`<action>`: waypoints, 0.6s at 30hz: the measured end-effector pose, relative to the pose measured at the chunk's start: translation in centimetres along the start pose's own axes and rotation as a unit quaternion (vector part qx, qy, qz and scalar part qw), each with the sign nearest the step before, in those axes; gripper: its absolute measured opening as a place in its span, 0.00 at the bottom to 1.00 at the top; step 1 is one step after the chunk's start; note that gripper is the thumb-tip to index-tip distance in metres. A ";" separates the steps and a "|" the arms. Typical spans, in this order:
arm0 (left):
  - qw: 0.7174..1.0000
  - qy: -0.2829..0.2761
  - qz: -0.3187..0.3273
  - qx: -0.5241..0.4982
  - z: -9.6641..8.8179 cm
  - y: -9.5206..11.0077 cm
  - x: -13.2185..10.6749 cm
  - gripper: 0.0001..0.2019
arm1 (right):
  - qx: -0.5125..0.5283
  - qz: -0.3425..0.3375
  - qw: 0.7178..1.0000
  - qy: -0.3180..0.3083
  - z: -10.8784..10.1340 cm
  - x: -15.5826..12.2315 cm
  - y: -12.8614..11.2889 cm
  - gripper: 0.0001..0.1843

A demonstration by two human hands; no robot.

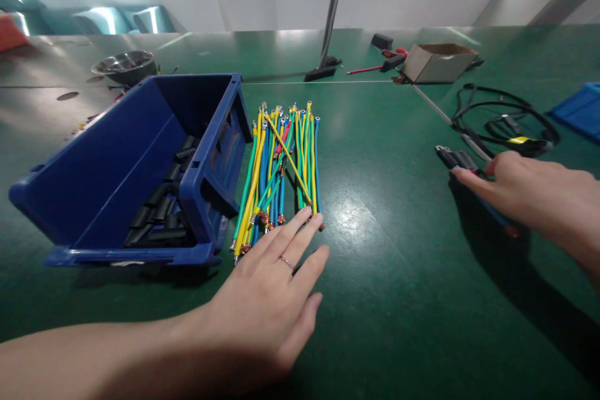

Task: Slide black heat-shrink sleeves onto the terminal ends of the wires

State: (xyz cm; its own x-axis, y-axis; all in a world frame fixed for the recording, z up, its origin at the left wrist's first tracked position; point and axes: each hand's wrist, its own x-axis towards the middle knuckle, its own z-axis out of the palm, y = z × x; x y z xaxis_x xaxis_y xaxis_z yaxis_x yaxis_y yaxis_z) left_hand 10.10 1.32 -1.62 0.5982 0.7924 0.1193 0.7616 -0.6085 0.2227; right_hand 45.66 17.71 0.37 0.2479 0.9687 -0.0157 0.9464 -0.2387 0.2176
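My left hand [272, 290] lies flat and open on the green table, its fingertips touching the near ends of a bundle of yellow, green and blue wires [281, 165] with metal terminals. My right hand [529, 194] reaches in from the right, fingers stretched out over a hand tool [457, 159] with a dark head and blue handles. The fingertips touch the tool but do not wrap round it.
A blue plastic bin [140, 169] holding black tube pieces stands left of the wires. Behind are a metal bowl [124, 65], a cardboard box [438, 62], a coiled black cable [506, 119] and a blue tray edge [581, 109].
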 end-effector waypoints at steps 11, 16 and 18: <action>1.000 0.005 0.005 0.004 0.1 0.1 0.0 0.22 | -0.047 0.039 0.996 -0.065 -0.8 -0.6 -0.9 0.36; 1.000 0.002 0.008 0.007 0.0 0.0 0.0 0.22 | -0.041 0.042 0.996 -0.062 -0.7 -0.2 -0.7 0.35; 1.000 0.003 0.008 0.006 0.0 0.0 0.0 0.22 | -0.040 0.040 0.997 -0.059 -0.7 -0.1 -0.7 0.34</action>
State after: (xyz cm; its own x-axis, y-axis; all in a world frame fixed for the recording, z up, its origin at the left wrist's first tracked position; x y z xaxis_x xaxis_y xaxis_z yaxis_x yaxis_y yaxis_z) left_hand 10.12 1.31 -1.64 0.6084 0.7832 0.1281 0.7555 -0.6210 0.2087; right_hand 44.85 17.78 0.91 0.3481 0.9311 -0.1087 0.9047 -0.3032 0.2993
